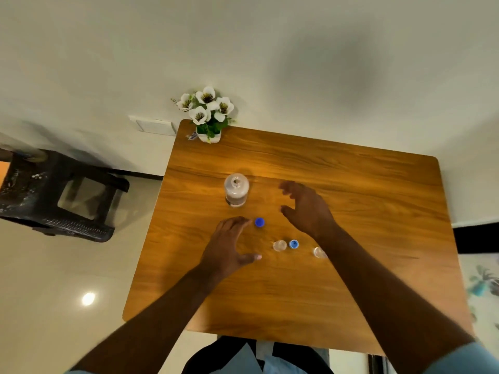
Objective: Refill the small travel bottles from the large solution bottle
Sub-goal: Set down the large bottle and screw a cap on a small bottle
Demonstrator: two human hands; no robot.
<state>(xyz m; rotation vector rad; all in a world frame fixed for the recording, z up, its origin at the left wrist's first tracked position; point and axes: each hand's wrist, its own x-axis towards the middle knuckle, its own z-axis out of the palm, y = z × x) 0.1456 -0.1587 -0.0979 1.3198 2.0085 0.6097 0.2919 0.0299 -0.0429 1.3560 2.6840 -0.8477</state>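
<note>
The large clear solution bottle (236, 189) stands uncapped on the wooden table (378, 211), left of centre. Its blue cap (259, 222) lies on the table just in front of it. My left hand (229, 247) hovers beside that cap with fingers spread and holds nothing. My right hand (305, 207) hangs over the table to the right of the large bottle, fingers loosely curved and empty. Two small clear travel bottles stand open nearer me: one (279, 245) at centre, the other (319, 252) partly hidden by my right forearm. A small blue cap (293, 244) lies between them.
A white pot of white flowers (208, 112) stands at the table's far left corner, with a small wrapper (192, 136) beside it. A black plastic stool (62, 195) stands on the floor to the left of the table.
</note>
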